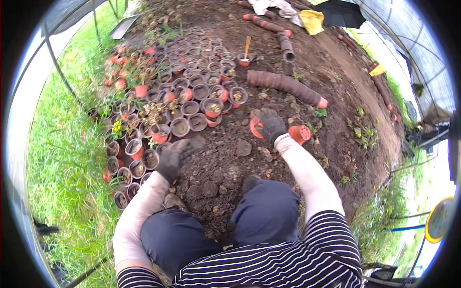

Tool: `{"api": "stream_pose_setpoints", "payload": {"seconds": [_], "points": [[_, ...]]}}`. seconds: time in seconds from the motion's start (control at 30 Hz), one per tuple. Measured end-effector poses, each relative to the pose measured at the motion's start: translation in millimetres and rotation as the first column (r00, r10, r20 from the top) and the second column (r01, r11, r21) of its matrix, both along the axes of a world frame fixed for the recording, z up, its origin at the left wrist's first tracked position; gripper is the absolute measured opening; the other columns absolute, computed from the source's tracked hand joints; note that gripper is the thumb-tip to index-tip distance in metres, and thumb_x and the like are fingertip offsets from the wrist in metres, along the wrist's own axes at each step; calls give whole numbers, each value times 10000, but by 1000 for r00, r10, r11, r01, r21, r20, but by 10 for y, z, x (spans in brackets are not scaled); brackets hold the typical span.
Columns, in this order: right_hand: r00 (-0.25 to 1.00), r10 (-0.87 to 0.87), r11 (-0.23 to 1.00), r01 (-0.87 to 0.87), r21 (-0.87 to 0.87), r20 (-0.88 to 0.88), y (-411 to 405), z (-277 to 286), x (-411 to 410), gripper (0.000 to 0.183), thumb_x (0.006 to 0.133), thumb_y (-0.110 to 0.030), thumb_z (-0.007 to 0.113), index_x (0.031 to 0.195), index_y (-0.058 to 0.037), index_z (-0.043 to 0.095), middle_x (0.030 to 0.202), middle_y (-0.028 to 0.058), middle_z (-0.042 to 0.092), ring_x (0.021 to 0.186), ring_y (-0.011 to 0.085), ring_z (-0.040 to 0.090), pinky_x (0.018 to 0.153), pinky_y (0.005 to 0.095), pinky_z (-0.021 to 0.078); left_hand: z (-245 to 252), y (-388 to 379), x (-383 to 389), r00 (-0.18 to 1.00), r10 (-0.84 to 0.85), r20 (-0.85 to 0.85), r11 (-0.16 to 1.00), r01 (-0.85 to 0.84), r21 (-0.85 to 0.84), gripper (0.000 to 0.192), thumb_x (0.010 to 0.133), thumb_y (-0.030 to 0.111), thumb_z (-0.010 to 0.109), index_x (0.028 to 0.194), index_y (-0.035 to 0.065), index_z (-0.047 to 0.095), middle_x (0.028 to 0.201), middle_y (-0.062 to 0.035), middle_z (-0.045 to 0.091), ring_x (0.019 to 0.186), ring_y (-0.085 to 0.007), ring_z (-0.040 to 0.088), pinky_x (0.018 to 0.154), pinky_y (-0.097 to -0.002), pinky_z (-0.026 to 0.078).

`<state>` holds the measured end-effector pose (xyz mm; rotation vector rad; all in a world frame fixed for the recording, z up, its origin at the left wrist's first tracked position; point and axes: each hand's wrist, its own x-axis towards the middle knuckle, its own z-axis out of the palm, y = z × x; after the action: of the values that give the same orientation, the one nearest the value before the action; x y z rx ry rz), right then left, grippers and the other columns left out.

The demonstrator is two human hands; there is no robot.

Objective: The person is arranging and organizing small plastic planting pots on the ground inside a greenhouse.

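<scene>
My left hand (175, 158), in a dark grey work glove, is beside the front of the massed plastic pots (180, 127), its fingers stretched to the right. A blurred brown soil clump (196, 142) shows just past its fingertips; whether they touch it I cannot tell. My right hand (272, 124), gloved alike, grips a red plastic flower pot (256, 128), partly hidden by the fingers. Just right of that hand an empty-looking red pot (299, 134) lies tipped with its holed base showing. Round soil plugs (244, 148) and loose soil (230, 176) lie between my hands and knees.
A long stack of nested pots (284, 85) lies beyond my right hand, with another stack (286, 46) farther off. One pot (244, 60) holds an upright wooden stick. Grass (68, 154) borders the left; yellow-flowered plants (364, 127) grow at right.
</scene>
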<state>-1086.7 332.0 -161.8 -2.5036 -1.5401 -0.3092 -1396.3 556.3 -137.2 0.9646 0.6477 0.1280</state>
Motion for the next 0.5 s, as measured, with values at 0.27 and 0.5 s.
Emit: {"api": "stream_pose_setpoints", "payload": {"seconds": [0.27, 0.5], "points": [[631, 499, 849, -491, 193, -594, 1508, 398, -1279, 498, 834, -335, 656, 1198, -32, 505, 1141, 169, 558, 1089, 305, 547, 907, 376, 441, -289, 216, 108, 927, -57, 370, 988, 107, -116, 434, 991, 356, 405, 1252, 17, 480, 1220, -104, 552, 1088, -195, 555, 965, -354, 424], [888, 4, 1000, -12, -13, -461, 1998, -1209, -295, 452, 839, -309, 603, 1201, -47, 537, 1135, 215, 591, 1072, 369, 556, 885, 420, 451, -867, 581, -228, 952, 88, 294, 865, -220, 451, 313, 994, 188, 416, 1201, -25, 514, 1184, -86, 565, 1057, -153, 561, 921, -297, 442]]}}
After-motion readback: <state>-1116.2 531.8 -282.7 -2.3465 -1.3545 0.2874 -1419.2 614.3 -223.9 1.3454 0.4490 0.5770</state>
